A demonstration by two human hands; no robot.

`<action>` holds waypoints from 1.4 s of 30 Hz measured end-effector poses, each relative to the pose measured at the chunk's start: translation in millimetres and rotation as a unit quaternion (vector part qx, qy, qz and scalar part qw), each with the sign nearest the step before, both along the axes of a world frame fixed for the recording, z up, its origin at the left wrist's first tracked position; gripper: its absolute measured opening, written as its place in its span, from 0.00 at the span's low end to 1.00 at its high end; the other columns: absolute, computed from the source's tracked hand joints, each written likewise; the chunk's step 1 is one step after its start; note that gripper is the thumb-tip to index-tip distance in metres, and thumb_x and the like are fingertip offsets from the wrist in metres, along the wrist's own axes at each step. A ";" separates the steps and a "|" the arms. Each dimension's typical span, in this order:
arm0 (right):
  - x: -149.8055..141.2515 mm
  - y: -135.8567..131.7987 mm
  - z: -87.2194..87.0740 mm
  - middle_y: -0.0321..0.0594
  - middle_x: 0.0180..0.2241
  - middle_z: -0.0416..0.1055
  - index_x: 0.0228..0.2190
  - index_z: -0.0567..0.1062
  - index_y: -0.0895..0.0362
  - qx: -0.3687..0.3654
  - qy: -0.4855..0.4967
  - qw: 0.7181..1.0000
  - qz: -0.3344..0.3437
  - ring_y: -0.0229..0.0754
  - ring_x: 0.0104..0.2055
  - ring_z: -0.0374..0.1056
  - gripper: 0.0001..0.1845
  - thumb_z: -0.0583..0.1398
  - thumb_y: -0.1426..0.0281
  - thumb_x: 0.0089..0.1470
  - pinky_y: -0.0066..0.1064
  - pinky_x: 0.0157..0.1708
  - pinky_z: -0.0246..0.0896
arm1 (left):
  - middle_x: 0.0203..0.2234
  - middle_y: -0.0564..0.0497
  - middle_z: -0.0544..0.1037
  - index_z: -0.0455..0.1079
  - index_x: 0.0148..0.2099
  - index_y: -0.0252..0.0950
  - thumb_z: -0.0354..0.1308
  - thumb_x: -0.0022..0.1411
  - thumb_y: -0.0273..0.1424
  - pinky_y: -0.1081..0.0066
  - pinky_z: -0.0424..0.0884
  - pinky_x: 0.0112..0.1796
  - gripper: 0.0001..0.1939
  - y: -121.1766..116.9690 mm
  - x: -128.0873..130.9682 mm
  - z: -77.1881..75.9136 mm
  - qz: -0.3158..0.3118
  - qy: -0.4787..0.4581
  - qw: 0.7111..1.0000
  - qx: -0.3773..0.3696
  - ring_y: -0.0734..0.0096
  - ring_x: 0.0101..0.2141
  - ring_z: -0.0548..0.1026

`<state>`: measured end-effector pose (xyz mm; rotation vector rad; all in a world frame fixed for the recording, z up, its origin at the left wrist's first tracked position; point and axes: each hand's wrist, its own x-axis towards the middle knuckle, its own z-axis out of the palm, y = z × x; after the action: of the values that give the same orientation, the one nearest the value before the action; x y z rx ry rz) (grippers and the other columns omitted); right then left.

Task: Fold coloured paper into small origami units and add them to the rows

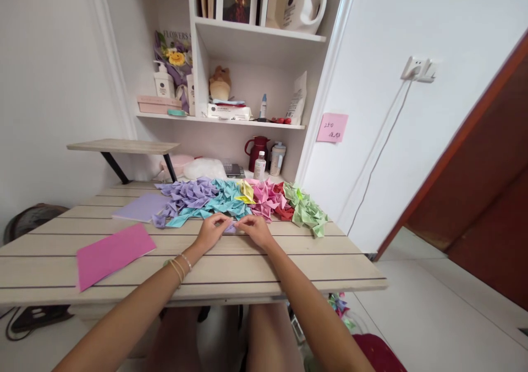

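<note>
A small piece of purple folded paper (230, 228) is pinched between my two hands, just above the front part of the table. My left hand (212, 231) grips its left side with thumb and fingertips, and my right hand (256, 230) closes on its right side. The fingers hide most of its shape. Right behind the hands lies a long row of folded paper pieces, resembling cranes: purple ones (192, 193), blue ones (229, 197), yellow ones (246, 192), pink ones (265, 197), red ones (284, 212) and green ones (308, 211).
On the slatted table (330, 267), a magenta paper stack (114, 252) and a lilac paper stack (140, 207) lie left. Behind stand a clear bottle (259, 167), a red jug (256, 153) and a tumbler (278, 159). A small raised shelf (124, 146) overhangs the back left.
</note>
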<state>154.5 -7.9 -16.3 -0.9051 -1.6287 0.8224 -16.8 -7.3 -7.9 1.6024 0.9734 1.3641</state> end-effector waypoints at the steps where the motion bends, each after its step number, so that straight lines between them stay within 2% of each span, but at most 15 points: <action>1: -0.4 0.8 -1.1 0.38 0.23 0.74 0.22 0.77 0.58 -0.006 0.003 1.000 -0.001 0.38 0.24 0.66 0.11 0.63 0.62 0.40 0.26 0.24 0.61 | 0.22 0.52 0.75 0.74 0.26 0.36 0.62 0.45 0.37 0.76 0.62 0.18 0.09 1.1 0.4 -0.7 0.000 -0.007 1.000 -0.009 0.73 0.20 0.69; 6: -4.3 2.5 -5.8 0.37 0.22 0.73 0.22 0.77 0.58 -0.040 0.013 0.999 0.016 0.36 0.22 0.65 0.11 0.63 0.62 0.39 0.24 0.20 0.58 | 0.22 0.53 0.75 0.73 0.28 0.34 0.63 0.44 0.38 0.75 0.65 0.23 0.12 5.8 4.4 -3.8 -0.008 -0.061 0.997 -0.054 0.73 0.23 0.70; 8: -7.1 1.0 -6.2 0.37 0.22 0.73 0.23 0.76 0.59 -0.051 0.016 0.998 0.031 0.36 0.22 0.65 0.11 0.63 0.62 0.39 0.24 0.20 0.59 | 0.23 0.53 0.75 0.73 0.29 0.34 0.63 0.44 0.37 0.75 0.67 0.25 0.12 6.1 6.0 -4.3 -0.017 -0.088 0.994 -0.069 0.73 0.24 0.71; 12: -11.4 -1.8 -6.3 0.38 0.24 0.74 0.24 0.76 0.59 -0.062 0.024 0.997 0.048 0.36 0.24 0.67 0.11 0.63 0.64 0.39 0.25 0.23 0.61 | 0.24 0.51 0.75 0.73 0.32 0.32 0.63 0.45 0.38 0.76 0.66 0.23 0.15 5.2 8.1 -4.9 -0.035 -0.129 0.986 -0.098 0.74 0.23 0.71; 20: -1.6 6.2 -5.8 0.38 0.22 0.72 0.26 0.76 0.60 -0.026 0.038 0.998 -0.030 0.36 0.22 0.64 0.10 0.60 0.65 0.43 0.25 0.21 0.60 | 0.38 0.45 0.76 0.73 0.41 0.34 0.60 0.51 0.38 0.71 0.71 0.31 0.17 6.7 5.8 -4.5 -0.108 -0.156 0.972 -0.136 0.67 0.35 0.73; 23: 0.3 6.5 -3.9 0.38 0.24 0.73 0.25 0.76 0.59 0.002 0.027 0.999 -0.046 0.38 0.24 0.65 0.09 0.60 0.66 0.42 0.27 0.24 0.61 | 0.37 0.45 0.76 0.72 0.41 0.34 0.62 0.49 0.34 0.70 0.72 0.34 0.16 6.7 5.5 -5.9 -0.126 -0.145 0.971 -0.141 0.68 0.35 0.74; 28: 0.6 3.4 -0.5 0.38 0.25 0.74 0.23 0.77 0.58 0.041 -0.006 0.998 -0.049 0.40 0.28 0.67 0.07 0.61 0.67 0.42 0.28 0.29 0.61 | 0.37 0.46 0.76 0.72 0.41 0.33 0.65 0.46 0.33 0.69 0.73 0.34 0.18 7.7 6.9 -9.6 -0.125 -0.125 0.974 -0.140 0.69 0.33 0.75; 39: 0.5 -3.5 2.8 0.38 0.27 0.73 0.24 0.75 0.57 0.071 -0.047 0.995 -0.044 0.39 0.29 0.66 0.06 0.61 0.68 0.43 0.28 0.28 0.61 | 0.27 0.47 0.79 0.72 0.37 0.31 0.65 0.44 0.32 0.70 0.71 0.32 0.16 3.6 6.6 -7.8 -0.117 -0.115 0.977 -0.135 0.69 0.27 0.76; 42: -1.7 -4.5 2.2 0.39 0.29 0.73 0.29 0.73 0.58 0.063 -0.036 0.997 -0.041 0.38 0.28 0.67 0.10 0.60 0.64 0.45 0.27 0.27 0.62 | 0.26 0.47 0.79 0.71 0.34 0.31 0.66 0.43 0.32 0.71 0.70 0.33 0.14 6.7 5.0 -7.7 -0.091 -0.143 0.977 -0.127 0.71 0.26 0.75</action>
<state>152.8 -12.4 -14.1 -0.9164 -1.6743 0.6297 -11.8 -0.6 -15.6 1.2312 0.7721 1.2468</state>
